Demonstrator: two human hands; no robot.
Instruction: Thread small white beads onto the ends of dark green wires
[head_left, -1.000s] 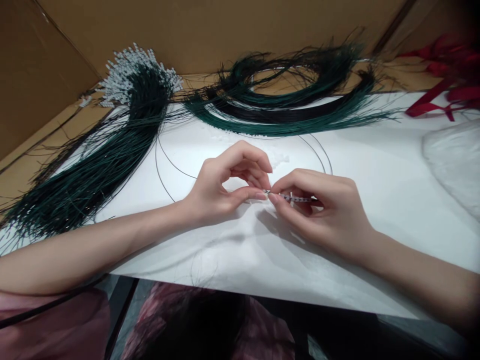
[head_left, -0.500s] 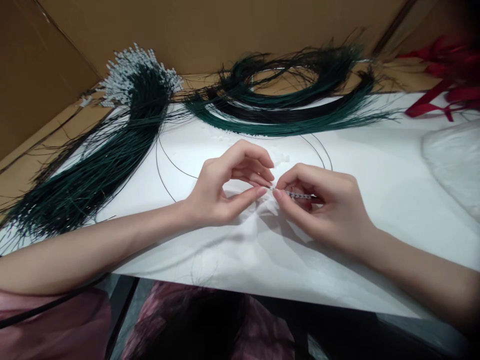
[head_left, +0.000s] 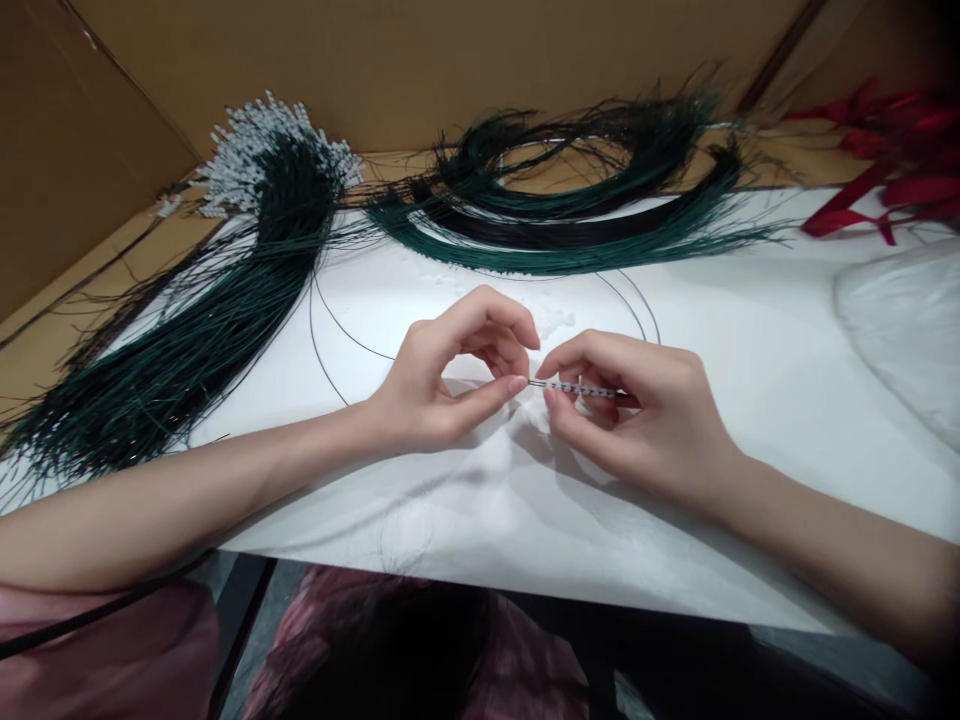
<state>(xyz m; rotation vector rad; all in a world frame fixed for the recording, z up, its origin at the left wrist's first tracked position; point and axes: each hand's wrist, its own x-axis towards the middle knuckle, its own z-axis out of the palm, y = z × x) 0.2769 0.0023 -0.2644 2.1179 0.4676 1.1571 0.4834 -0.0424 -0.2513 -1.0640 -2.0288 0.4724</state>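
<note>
Beaded wire (head_left: 577,387) at centre frame, strung between both hands just above the white sheet (head_left: 750,330). Cardboard wall (head_left: 420,70) runs across the top. Long green wire bundle (head_left: 210,320) fans to the left, its white-tipped ends at upper left. Coiled bundle (head_left: 570,200) lies upper centre, red ribbon (head_left: 885,170) upper right. Left hand (head_left: 442,385) pinches the wire's bare end, thumb to forefinger. Right hand (head_left: 645,420) is closed narrow around the beaded stretch. A pale bead heap (head_left: 555,318) lies just beyond the fingertips. Wire looks light, thin and springy, apt to kink; the beads look tiny and slippery. Best pinched near the tip, fingertips only.
</note>
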